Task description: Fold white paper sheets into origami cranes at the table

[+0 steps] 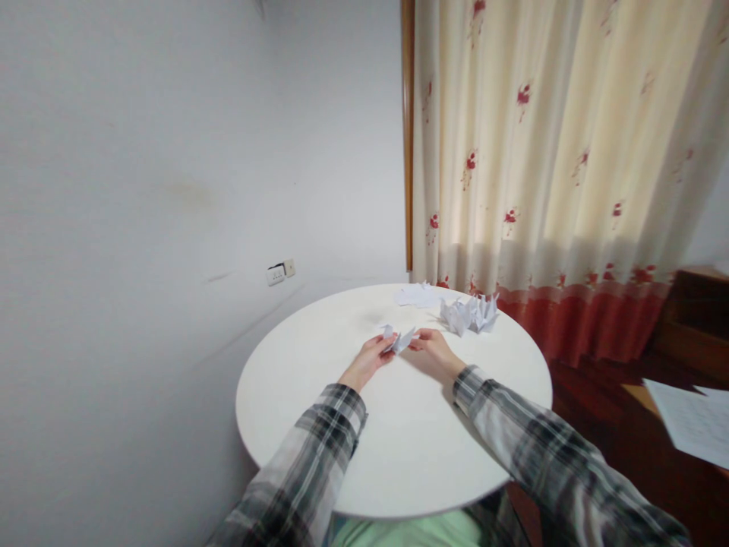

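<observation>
A folded white paper crane [403, 339] is held above the round table, between my two hands. My left hand [370, 358] is closed on its left side, thumb on top. The fingers of my right hand [431, 343] pinch its right end. Beyond my right hand, a cluster of similar folded paper cranes [468, 314] stands on the table. Farther back lie flat white papers [414, 295], with a small folded piece on top.
The white round table [296, 395] stands close to a pale wall with a socket [276, 275]. A floral curtain [529, 152] hangs behind it. At the right are a dark wooden cabinet [692, 323] and printed sheets [689, 422].
</observation>
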Tool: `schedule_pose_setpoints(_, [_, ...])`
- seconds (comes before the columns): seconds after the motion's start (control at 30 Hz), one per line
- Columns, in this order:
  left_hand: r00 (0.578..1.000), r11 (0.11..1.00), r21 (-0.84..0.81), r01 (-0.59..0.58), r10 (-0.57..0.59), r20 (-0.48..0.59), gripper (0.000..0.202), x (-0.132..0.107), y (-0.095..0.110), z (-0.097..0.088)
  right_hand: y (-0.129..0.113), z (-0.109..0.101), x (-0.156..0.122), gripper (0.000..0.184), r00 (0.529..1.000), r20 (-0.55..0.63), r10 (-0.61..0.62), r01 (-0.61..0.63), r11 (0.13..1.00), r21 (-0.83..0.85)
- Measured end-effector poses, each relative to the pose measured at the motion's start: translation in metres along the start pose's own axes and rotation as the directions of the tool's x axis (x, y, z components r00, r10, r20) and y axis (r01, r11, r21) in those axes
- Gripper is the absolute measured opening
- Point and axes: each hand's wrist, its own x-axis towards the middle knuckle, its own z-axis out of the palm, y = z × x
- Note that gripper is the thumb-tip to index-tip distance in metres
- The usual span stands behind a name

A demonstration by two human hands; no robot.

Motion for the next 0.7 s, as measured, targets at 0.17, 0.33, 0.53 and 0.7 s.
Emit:
schedule_pose_setpoints(0.17, [1.000, 1.000, 0.006, 0.001, -0.001, 0.004, 0.034, 0.0008, -0.0018, -0.0014, 0.0020, -0.0027, -0.0017, 0.014, 0.993, 0.057, 0.105, -0.110, 0.989, 0.095])
schedule_pose_setpoints(0.33, [0.999, 1.000, 0.024, 0.012, -0.013, 0.031, 0.034, -0.0002, -0.0016, -0.0025, 0.0044, -0.0028, -0.0032, 0.014, 0.978, 0.100, 0.184, -0.201, 0.958, 0.203])
schedule_pose_setpoints(0.53, [0.998, 0.996, 0.084, 0.009, -0.014, 0.064, 0.029, 0.0019, -0.0044, -0.0061, 0.0014, -0.0014, -0.0046, 0.017, 0.970, 0.095, 0.223, -0.239, 0.948, 0.210])
schedule_pose_setpoints(0.7, [0.999, 0.996, 0.089, -0.010, 0.006, 0.044, 0.029, 0.0042, -0.0058, -0.0072, 0.0012, 0.0007, -0.0033, 0.022, 0.975, 0.060, 0.213, -0.220, 0.955, 0.200])
